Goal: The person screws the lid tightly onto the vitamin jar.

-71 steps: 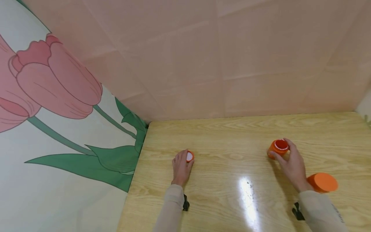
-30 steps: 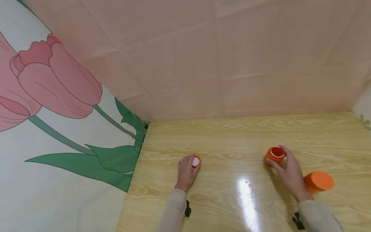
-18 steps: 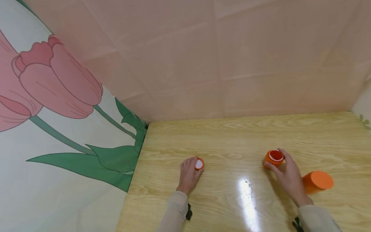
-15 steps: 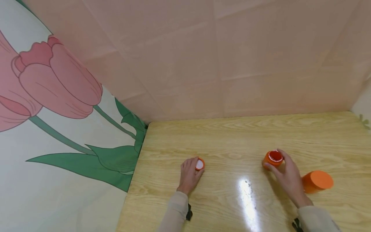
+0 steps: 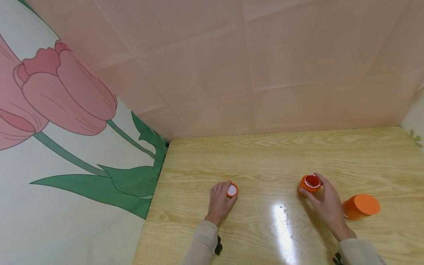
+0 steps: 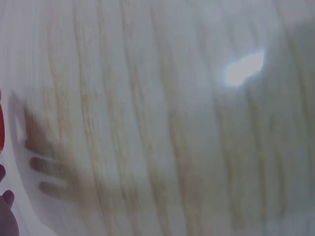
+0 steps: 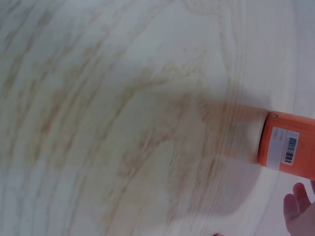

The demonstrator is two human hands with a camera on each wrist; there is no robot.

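Observation:
In the head view my left hand (image 5: 219, 202) holds a round orange lid (image 5: 232, 190), white inner face up, with the fingers on its far left side and the thumb at its near edge. My right hand (image 5: 328, 206) grips an open orange jar (image 5: 306, 191) by its sides, thumb on the near side. The jar's red mouth, with a pale rim, faces up. A white label with a barcode shows on the orange jar (image 7: 306, 129) in the right wrist view. Only fingertips (image 6: 7, 198) and a red sliver of the lid (image 6: 1, 130) enter the left wrist view.
A second orange cylindrical container (image 5: 361, 207) stands upright just right of my right wrist. The wood-grain table (image 5: 265, 154) meets a pinkish cloth wall at the back. A tulip-print sheet (image 5: 76, 99) hangs along the left. A bright reflection lies between the two arms.
My left hand has slid right and a little nearer with the lid. My right hand has brought the jar slightly left and nearer. The two hands are closer together.

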